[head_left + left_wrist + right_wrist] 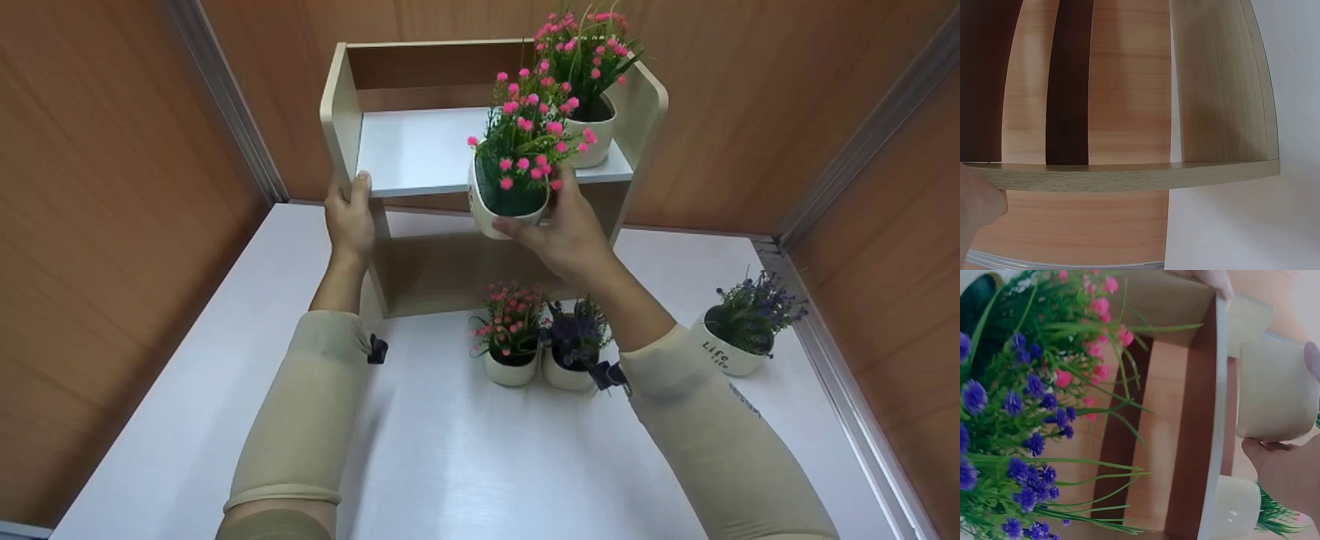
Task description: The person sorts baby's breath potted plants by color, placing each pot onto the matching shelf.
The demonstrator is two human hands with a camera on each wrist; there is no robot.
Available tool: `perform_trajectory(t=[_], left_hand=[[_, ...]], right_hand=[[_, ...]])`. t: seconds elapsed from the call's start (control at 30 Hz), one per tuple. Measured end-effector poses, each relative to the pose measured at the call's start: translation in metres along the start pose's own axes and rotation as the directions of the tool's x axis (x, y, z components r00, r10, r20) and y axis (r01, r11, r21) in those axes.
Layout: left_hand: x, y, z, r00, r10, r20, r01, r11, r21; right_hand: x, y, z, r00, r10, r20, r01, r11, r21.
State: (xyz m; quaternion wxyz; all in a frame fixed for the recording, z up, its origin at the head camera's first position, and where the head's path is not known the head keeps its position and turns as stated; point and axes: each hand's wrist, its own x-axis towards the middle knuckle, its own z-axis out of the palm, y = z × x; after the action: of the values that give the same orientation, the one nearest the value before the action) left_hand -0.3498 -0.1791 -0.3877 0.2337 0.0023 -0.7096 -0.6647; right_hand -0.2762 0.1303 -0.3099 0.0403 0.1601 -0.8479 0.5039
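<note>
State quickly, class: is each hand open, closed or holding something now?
Left hand: holding the shelf by its side.
Right hand: holding a potted pink-flowered plant.

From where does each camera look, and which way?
Head: worn there, facing forward and down at the shelf; left hand, right hand, sleeves show.
Left wrist: worn there, facing shelf's side panel; left hand partly shows.
Right wrist: worn there, facing shelf and purple flowers; both hands show.
Head and right wrist share the held pot.

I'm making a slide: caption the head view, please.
Left hand grips a shelf unit by its side; right hand holds a pink-flowered potted plant before the upper shelf.
</note>
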Motion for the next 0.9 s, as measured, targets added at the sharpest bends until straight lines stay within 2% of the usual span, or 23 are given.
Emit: perform_trajectory(t=[0.13, 0.4, 0.63, 0.9], left_hand=[[-0.001, 0.001, 0.0, 1.0, -0.007, 0.007, 0.007, 1.0, -0.002], [-0.002, 0.001, -0.001, 1.0, -0.008, 0.013, 0.008, 1.0, -0.009], [-0.004, 0.0, -0.005, 1.0, -0.009, 0.0, 0.009, 1.0, 0.006], [-0.004, -0.003, -0.004, 1.0, -0.004, -0.014, 0.004, 1.0, -0.018]], right_hand=[[0.011, 0.001, -0.002, 0.999, 0.051, 0.001, -0.051, 0.999, -0.007], [0.03, 0.0, -0.005, 0.999, 0.041, 0.018, -0.041, 0.999, -0.024], [0.044, -0.002, 0.002, 0.998, 0.064, 0.01, -0.063, 0.994, -0.086], [0.057, -0.006, 0.005, 0.998, 0.062, -0.001, -0.062, 0.997, -0.051]])
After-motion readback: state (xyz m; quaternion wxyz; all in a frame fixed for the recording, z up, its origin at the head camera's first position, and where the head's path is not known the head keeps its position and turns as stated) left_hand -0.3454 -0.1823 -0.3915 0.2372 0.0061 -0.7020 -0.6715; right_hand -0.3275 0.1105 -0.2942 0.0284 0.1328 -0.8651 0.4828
